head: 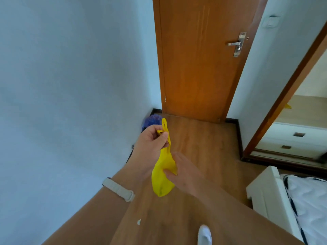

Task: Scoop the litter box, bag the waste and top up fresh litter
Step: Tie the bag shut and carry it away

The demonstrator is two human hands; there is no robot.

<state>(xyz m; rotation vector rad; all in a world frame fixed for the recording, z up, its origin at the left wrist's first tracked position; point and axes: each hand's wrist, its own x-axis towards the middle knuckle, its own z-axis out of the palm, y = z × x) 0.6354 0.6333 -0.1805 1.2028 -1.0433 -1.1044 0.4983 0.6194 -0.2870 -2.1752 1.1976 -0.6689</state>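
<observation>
The left hand (pixel 150 140) pinched the top of a small yellow plastic bag (pixel 163 175); the right hand's (pixel 184 171) fingers (pixel 168 173) gripped its middle.

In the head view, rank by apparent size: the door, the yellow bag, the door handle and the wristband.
1. Door
2. Yellow bag
3. Wristband and door handle look alike; the wristband is far nearer the camera, so unranked.

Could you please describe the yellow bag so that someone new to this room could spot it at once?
Start at the orange wooden door. In front of it, the left hand pinches the top of the yellow bag. It is the only bright yellow item held in midair.
</observation>
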